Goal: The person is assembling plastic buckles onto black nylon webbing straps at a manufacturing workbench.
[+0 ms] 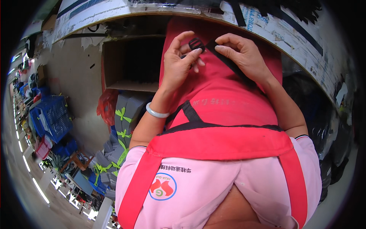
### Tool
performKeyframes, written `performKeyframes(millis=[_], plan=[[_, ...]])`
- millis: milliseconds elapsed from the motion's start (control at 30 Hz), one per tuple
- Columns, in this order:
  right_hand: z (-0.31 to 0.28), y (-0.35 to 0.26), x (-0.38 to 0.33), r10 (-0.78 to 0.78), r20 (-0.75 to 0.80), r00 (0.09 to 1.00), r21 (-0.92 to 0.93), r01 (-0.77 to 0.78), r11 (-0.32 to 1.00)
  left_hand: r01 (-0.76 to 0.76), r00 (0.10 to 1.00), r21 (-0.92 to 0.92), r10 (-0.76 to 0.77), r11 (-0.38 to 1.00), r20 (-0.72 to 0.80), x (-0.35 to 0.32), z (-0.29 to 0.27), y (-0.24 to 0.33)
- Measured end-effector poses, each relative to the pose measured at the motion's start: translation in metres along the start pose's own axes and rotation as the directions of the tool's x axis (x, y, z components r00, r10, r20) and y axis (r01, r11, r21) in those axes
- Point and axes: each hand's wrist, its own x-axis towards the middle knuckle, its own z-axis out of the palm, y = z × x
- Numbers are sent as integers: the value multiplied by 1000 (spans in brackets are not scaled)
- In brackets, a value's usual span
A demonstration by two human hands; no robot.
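Note:
Between the thumb and fingers of my left hand (177, 63) is a small black plastic strap buckle (196, 44) with bars across it. My right hand (246, 55) pinches a flat black webbing strap (231, 65) near its end, thumb against bent fingers. From there the strap hangs down under the right wrist. Its tip points at the buckle from close by; whether it touches or passes through the bars, I cannot tell. Both hands are above the red apron (221, 87) over my lap, just short of the table edge.
A worktable (152, 8) with a white printed covering runs across the top, with black straps lying on it. An open cardboard box (131, 84) stands left of my lap, near a red plastic bag (107, 106) and grey bundles (127, 110) with yellow-green ties. Blue crates (53, 116) stand farther left.

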Motion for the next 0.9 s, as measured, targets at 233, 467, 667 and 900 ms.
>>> performKeyframes(millis=[233, 467, 667, 900], plan=[[12, 6, 11, 290, 92, 953, 98, -299, 949, 89, 995, 43, -87, 995, -49, -3, 7, -7], [9, 15, 12, 338, 80, 938, 295, -346, 890, 105, 994, 181, -103, 978, -17, -1, 12, -11], [15, 24, 15, 248, 76, 966, 519, -251, 817, -294, 935, 567, 355, 769, 5, 1, 14, -23], [20, 33, 18, 241, 11, 970, 471, -218, 855, -330, 921, 668, 382, 667, 74, 3, 11, -23]])
